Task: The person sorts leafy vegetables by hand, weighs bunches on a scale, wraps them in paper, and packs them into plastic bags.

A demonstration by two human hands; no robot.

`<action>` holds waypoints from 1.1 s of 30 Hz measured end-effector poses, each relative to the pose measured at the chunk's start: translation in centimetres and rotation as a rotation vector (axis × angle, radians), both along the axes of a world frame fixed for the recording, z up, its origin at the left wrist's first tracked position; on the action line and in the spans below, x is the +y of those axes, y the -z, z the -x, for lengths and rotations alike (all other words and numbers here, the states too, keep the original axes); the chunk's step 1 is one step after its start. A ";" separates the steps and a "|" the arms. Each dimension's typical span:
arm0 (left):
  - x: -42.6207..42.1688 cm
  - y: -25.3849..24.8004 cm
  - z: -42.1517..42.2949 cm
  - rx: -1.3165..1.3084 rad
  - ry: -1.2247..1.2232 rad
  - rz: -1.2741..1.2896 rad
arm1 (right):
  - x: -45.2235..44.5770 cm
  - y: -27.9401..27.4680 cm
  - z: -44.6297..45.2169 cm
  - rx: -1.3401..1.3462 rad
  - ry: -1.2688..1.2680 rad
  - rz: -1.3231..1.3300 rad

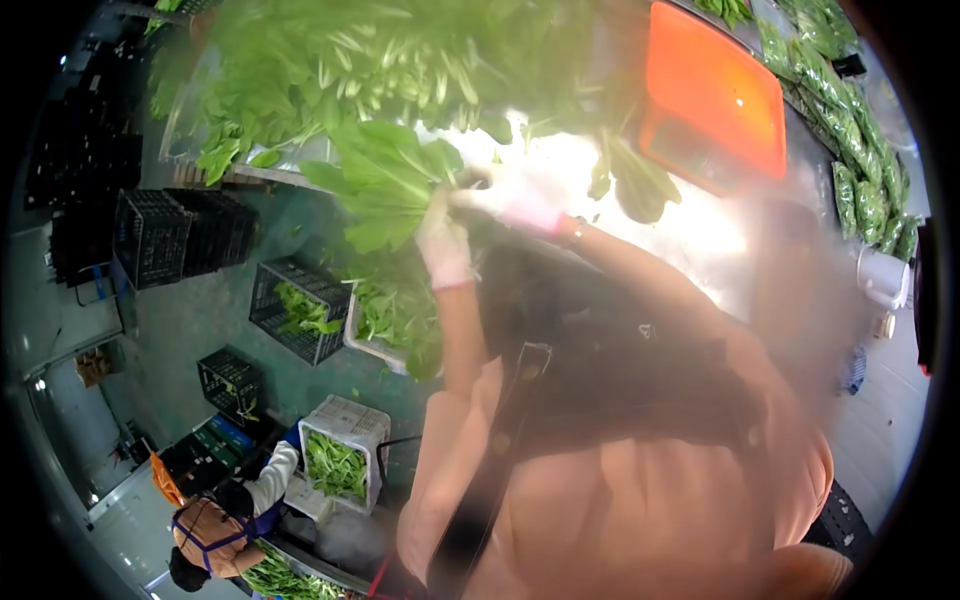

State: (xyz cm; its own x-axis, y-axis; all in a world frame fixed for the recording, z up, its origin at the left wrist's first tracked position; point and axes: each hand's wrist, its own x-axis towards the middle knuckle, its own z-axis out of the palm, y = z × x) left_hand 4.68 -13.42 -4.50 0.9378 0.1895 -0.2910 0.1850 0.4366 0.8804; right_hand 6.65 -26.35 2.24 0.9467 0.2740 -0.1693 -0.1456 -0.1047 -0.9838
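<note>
A bunch of broad-leaved greens (385,185) is held up at the table's near edge, its leaves fanned to the left. My left hand (443,245), in a pale glove with a pink cuff, is closed around its stem end. My right hand (510,200), gloved the same way, meets the left at the stems with its fingers pinched there. Glare and haze blur the fingertips. Beyond both hands lies a large heap of leafy greens (400,70). Some loose leaves (640,180) rest on the bright tabletop right of my right hand.
An orange plastic bin (715,95) stands on the table at right. Bagged greens (860,150) line the far right. Black crates (300,310) and a white crate (345,420) of greens stand on the floor at left. Another person (215,530) bends over greens at lower left.
</note>
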 end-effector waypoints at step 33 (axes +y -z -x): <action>1.6 -2.3 0.2 0.009 -0.189 0.730 | -8.9 4.2 -3.1 -0.074 0.109 0.245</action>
